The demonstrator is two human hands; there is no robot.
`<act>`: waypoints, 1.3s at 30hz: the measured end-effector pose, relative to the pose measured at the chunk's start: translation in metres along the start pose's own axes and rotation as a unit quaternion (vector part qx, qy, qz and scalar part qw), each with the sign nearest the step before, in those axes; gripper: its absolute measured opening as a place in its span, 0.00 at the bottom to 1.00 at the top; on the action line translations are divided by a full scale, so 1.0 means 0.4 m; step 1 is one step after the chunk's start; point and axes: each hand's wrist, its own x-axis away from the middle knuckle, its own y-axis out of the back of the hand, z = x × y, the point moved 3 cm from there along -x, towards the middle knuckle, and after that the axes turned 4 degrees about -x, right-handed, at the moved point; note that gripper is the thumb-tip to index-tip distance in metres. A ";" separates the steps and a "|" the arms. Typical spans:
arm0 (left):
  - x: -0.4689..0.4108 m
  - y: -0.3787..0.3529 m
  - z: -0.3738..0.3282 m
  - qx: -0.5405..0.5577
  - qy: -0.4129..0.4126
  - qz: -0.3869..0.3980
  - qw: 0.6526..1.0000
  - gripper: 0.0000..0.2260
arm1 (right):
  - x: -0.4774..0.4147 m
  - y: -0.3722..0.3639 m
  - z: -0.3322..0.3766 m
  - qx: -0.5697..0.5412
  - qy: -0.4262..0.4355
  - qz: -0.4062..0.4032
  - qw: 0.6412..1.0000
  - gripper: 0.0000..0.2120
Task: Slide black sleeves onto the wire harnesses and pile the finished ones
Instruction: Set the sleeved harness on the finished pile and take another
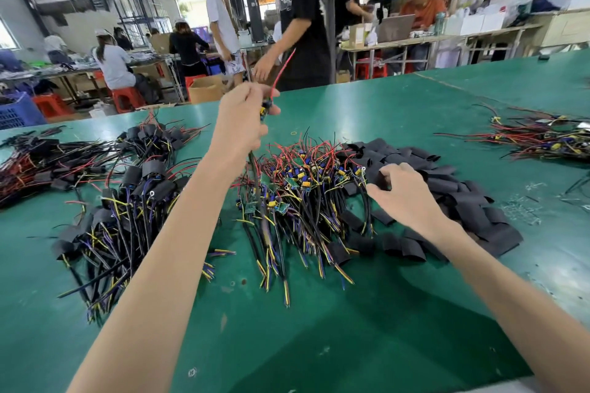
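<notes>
Left hand (244,124) pinching harness (265,107), raised at 12 o'clock clear of tangle (303,175); right hand (407,196) curled over sleeve pile (472,201) at 3 o'clock, likely fetching one, grip unclear.

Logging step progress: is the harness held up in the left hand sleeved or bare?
Bare: the harness in the left hand shows its board and red wire uncovered; the right hand pinches a loose sleeve.

No text, label or number can be read here; the white print on a bystander's black T-shirt (286,3) is too blurred.
</notes>
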 end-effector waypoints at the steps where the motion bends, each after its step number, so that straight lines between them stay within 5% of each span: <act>1: 0.013 0.001 -0.021 -0.063 -0.030 0.026 0.997 0.12 | 0.001 -0.002 0.004 -0.007 0.005 0.000 1.000 0.15; 4: 0.048 -0.002 -0.043 -0.226 -0.072 0.140 0.961 0.09 | 0.005 -0.005 0.014 -0.031 0.028 0.003 0.999 0.15; 8: 0.091 -0.010 0.041 -0.317 -0.010 0.263 0.911 0.07 | 0.015 -0.012 0.020 -0.031 0.070 0.029 0.997 0.16; 17: 0.146 0.000 0.248 -0.208 0.083 0.289 0.931 0.08 | 0.023 -0.011 0.031 -0.022 0.143 0.046 0.988 0.13; 25: 0.159 -0.004 0.254 -0.116 0.054 0.287 0.949 0.09 | 0.024 -0.014 0.031 -0.009 0.148 0.056 0.987 0.14; 39: 0.165 -0.010 0.283 -0.147 0.008 0.315 0.937 0.09 | 0.031 0.000 0.043 -0.075 0.153 0.039 0.985 0.17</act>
